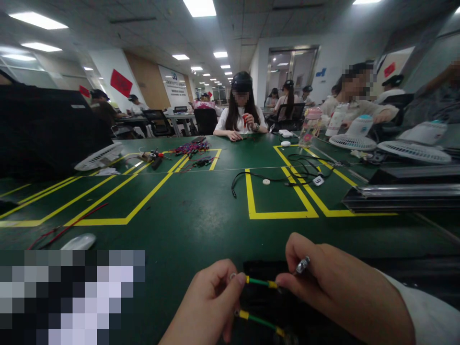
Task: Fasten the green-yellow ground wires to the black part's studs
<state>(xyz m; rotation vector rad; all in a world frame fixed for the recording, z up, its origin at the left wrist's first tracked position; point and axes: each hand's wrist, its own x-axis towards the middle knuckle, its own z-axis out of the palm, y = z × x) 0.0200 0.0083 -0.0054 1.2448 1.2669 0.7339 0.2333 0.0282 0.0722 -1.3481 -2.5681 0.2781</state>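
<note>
My left hand, low in the middle, pinches the ring-terminal end of a short green wire with yellow sleeves. From there the wire runs right to the thumb of my right hand. My right hand is closed, with a small shiny metal fastener, like a bolt, between thumb and curled fingers. Just below, a second green wire with yellow sleeves runs from beside my left fingers down to the right. Under both hands lies a dark black object, whose shape I cannot make out.
Yellow tape outlines mark the green table. A black cable lies ahead, black and clear strips at right. A mouse and red wire are at left. White fans stand farther right; a person sits opposite.
</note>
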